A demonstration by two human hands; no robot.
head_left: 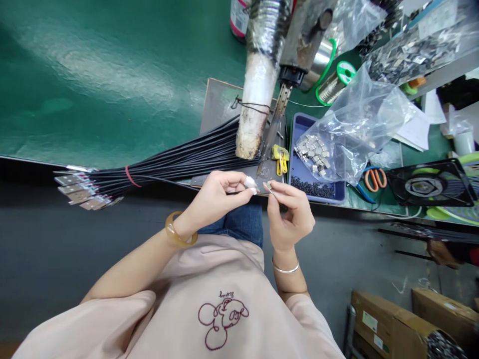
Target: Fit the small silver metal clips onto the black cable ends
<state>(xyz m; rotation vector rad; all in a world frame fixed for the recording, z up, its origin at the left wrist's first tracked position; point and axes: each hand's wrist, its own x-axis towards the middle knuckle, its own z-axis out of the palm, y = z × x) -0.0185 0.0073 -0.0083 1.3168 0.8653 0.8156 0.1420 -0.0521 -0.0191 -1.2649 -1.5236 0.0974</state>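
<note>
My left hand (226, 193) is closed round the end of a black cable (164, 180), whose stripped tip shows small wires at my fingertips. White covering wraps one fingertip. Close beside it, my right hand (290, 207) pinches a small metal connector piece (269, 186), held near the cable tip; I cannot tell whether they touch. Behind my hands lies a bundle of black cables (187, 154), tied with a red band (130, 177), with flat metal plugs (84, 189) at its left end. A blue tray (339, 192) holds small metal shells (313, 153) and tiny black parts (312, 187).
A plastic-wrapped tube (258, 85) and a metal bracket (275, 122) hang over the board (217, 102). Rightward lie a yellow sponge piece (279, 152), solder spools (335, 85), a clear bag (370, 119), orange-handled scissors (375, 178) and a black fan (430, 184). Cardboard boxes (389, 319) stand below.
</note>
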